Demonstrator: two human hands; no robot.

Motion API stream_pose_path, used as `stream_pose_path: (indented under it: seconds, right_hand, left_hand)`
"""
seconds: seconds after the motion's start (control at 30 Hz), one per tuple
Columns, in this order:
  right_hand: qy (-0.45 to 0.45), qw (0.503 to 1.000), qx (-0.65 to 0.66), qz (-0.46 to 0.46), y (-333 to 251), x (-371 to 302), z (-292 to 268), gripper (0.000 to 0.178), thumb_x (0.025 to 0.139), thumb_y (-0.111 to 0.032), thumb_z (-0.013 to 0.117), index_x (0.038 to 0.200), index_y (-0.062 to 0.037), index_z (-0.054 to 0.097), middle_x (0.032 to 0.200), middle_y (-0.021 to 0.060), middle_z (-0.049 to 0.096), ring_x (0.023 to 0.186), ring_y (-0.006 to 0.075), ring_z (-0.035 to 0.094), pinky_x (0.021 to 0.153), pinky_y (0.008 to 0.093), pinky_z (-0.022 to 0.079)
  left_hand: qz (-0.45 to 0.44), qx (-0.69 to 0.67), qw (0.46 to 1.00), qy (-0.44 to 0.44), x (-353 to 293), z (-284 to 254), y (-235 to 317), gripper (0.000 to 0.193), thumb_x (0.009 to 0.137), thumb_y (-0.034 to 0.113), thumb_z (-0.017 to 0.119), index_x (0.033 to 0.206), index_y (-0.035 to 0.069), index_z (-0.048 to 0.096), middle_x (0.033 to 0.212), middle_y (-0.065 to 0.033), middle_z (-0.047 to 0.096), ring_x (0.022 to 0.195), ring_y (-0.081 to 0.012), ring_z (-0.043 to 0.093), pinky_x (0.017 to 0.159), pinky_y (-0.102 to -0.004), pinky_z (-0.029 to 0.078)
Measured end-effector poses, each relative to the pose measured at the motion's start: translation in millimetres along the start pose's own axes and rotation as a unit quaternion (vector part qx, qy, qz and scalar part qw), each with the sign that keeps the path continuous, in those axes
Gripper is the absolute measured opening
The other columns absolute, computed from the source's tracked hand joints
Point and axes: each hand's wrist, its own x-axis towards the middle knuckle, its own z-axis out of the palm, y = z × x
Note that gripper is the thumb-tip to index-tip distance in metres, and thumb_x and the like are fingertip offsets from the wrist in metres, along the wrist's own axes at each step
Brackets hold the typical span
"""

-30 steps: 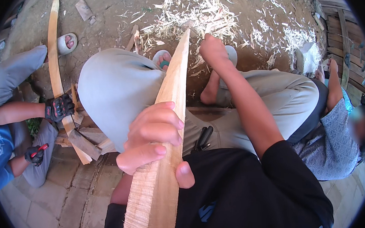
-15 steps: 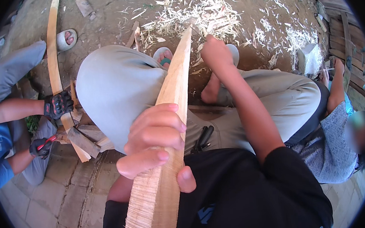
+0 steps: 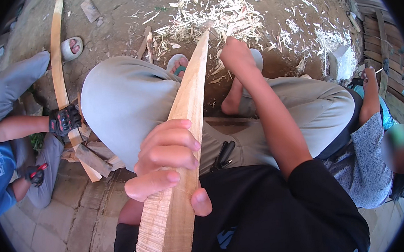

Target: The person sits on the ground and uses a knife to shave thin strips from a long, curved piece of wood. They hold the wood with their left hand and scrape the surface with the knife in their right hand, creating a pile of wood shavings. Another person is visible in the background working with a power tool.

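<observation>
My left hand (image 3: 166, 152) is wrapped round a long, pale piece of wood (image 3: 188, 94), fingers over its top and thumb on the right side. The wood tapers to a point at its far end, and its thick near end has a rough, ridged face. Just right of that point, my right hand (image 3: 239, 55) is closed in a fist at the end of my outstretched arm. What it grips is mostly hidden; a thin dark edge shows between fist and wood tip.
Wood shavings (image 3: 222, 14) cover the ground ahead. Black-handled tools (image 3: 224, 153) rest at my lap. On the left, a co-worker's gloved hand (image 3: 65, 119) holds a long wooden strip (image 3: 57, 66); the other holds a red-handled tool (image 3: 40, 169). Another person (image 3: 359, 162) sits at right, near a pale block (image 3: 342, 62).
The wood and my left hand have shifted slightly left; my right hand has barely moved. The co-worker's hand with the red-handled tool has moved down and left, away from the strip.
</observation>
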Motion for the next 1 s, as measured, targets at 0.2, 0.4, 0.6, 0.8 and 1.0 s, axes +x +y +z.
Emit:
stream_pose_path:
  seconds: [0.2, 0.4, 0.6, 0.8, 1.0]
  right_hand:
    - [-0.007, 1.0, 0.0, 0.02, 6, 22, 5, 0.033, 0.086, -0.014, 0.056, 0.114, 0.003, 0.064, 0.112, 0.0301, 0.066, 0.11, 0.0426, 0.064, 0.094, 0.0472, 0.052]
    - [-0.014, 1.0, -0.009, 0.018, 6, 9, -2, 0.034, 0.084, -0.013, 0.057, 0.113, 0.0024, 0.064, 0.114, 0.0287, 0.066, 0.111, 0.0406, 0.064, 0.095, 0.0464, 0.051]
    - [-0.017, 1.0, -0.014, 0.017, 1, 18, -3, 0.035, 0.084, -0.013, 0.057, 0.113, 0.0024, 0.065, 0.112, 0.0289, 0.067, 0.11, 0.0414, 0.064, 0.095, 0.0465, 0.051]
    - [-0.01, 1.0, -0.014, -0.001, 5, 16, -4, 0.033, 0.084, -0.011, 0.055, 0.112, 0.0024, 0.065, 0.111, 0.0286, 0.067, 0.108, 0.0428, 0.065, 0.095, 0.0474, 0.051]
    - [0.029, 0.999, -0.022, -0.033, -1, 1, 2, 0.029, 0.086, -0.011, 0.054, 0.109, 0.0032, 0.064, 0.105, 0.0304, 0.068, 0.104, 0.0424, 0.067, 0.092, 0.0486, 0.052]
  left_hand:
    - [0.005, -0.012, 1.0, 0.001, 2, 1, -2, 0.048, 0.077, 0.024, 0.066, 0.114, 0.01, 0.038, 0.08, -0.0119, 0.054, 0.07, -0.0274, 0.056, 0.079, -0.0548, 0.047]
    - [0.013, -0.018, 1.0, 0.011, 0, -1, -4, 0.049, 0.078, 0.025, 0.066, 0.114, 0.01, 0.037, 0.08, -0.0117, 0.054, 0.07, -0.0274, 0.057, 0.08, -0.0544, 0.048]
    - [0.012, -0.012, 1.0, 0.002, -1, -3, -4, 0.051, 0.079, 0.026, 0.068, 0.116, 0.01, 0.037, 0.081, -0.0118, 0.055, 0.071, -0.0275, 0.057, 0.081, -0.0545, 0.047]
    - [-0.037, -0.001, 0.999, 0.002, 0, -7, 1, 0.05, 0.077, 0.019, 0.074, 0.11, 0.016, 0.036, 0.083, -0.0065, 0.056, 0.073, -0.0261, 0.061, 0.081, -0.0539, 0.053]
    - [0.015, -0.021, 1.0, -0.001, -1, -5, -6, 0.051, 0.077, 0.022, 0.066, 0.118, 0.008, 0.037, 0.082, -0.0124, 0.054, 0.072, -0.0285, 0.057, 0.079, -0.0554, 0.047]
